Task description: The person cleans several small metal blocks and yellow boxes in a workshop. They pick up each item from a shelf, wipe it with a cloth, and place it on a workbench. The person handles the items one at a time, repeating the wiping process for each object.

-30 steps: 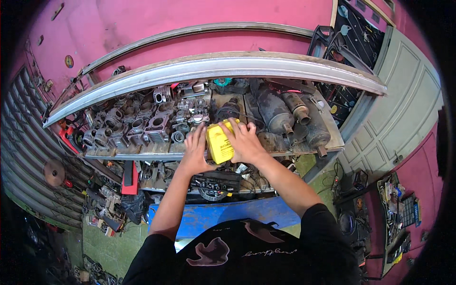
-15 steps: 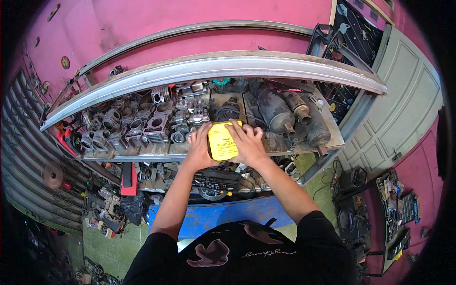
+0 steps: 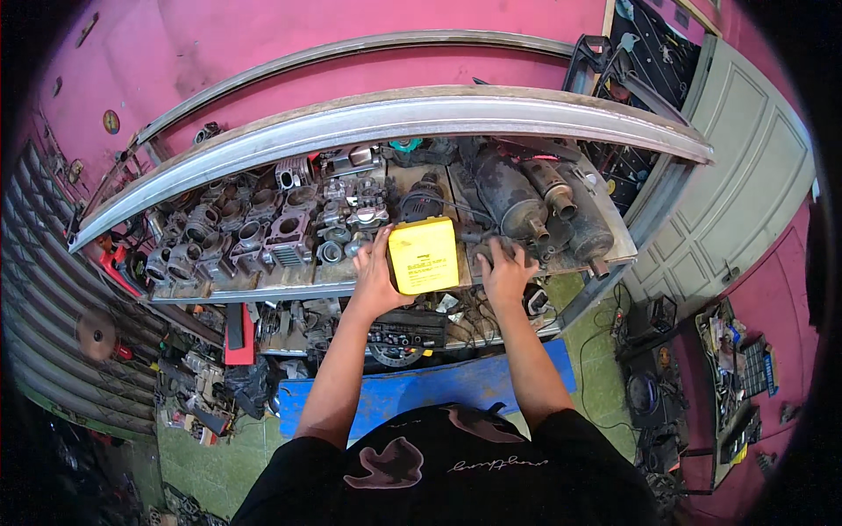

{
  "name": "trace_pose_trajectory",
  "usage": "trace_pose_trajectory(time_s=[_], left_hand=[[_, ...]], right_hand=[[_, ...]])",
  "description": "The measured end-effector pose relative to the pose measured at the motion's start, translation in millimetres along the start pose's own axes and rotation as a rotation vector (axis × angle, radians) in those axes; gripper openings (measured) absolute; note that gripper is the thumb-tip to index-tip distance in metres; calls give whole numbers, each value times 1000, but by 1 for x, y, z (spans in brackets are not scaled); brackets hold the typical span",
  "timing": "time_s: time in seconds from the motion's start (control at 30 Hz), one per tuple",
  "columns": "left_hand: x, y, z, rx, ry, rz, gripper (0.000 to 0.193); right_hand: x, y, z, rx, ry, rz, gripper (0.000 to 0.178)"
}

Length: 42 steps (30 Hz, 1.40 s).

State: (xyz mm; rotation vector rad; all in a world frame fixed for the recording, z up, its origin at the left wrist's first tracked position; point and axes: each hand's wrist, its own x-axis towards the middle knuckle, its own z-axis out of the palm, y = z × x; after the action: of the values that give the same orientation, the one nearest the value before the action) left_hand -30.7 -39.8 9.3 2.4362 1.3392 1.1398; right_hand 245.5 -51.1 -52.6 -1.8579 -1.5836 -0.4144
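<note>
My left hand [image 3: 377,279] grips a flat yellow box [image 3: 424,255] by its left side, holding it upright at the front of the middle shelf. Small dark print covers part of the box's face. My right hand [image 3: 504,279] is off the box, to its right by the shelf's front edge. Its fingers curl over a dark, rounded thing [image 3: 507,249], mostly covered by them, whose kind I cannot make out. Just behind the box lies a dark power tool [image 3: 424,198]. Beyond my right hand are sooty exhaust mufflers [image 3: 509,197].
Several metal engine cylinders [image 3: 288,230] stand on the shelf's left. A silver metal rail [image 3: 395,123] spans above the shelf. Below sit a dark socket tray [image 3: 408,327] and a blue panel [image 3: 438,390]. A cable [image 3: 586,351] trails on the floor at right.
My right hand has let go of the yellow box and moved right, onto the dark thing at the shelf edge. The box stays in my left hand, shifted slightly right.
</note>
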Motion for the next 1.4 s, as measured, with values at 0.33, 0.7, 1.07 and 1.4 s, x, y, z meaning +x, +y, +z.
trace_pose_trajectory(time_s=[0.33,0.7,1.07,1.4], left_hand=[[2,-12,2,-45,60,104,136],[6,-25,14,-58,42,94,135],[4,-21,14,-131,78,120,138],[4,-19,11,-138,62,76,134]], right_hand=[[-11,-41,-31,101,243,69,29],[-31,-151,-10,156,252,-205,31],[-5,-150,-21,206,299,-171,29],[-28,-113,-26,144,205,-206,30]])
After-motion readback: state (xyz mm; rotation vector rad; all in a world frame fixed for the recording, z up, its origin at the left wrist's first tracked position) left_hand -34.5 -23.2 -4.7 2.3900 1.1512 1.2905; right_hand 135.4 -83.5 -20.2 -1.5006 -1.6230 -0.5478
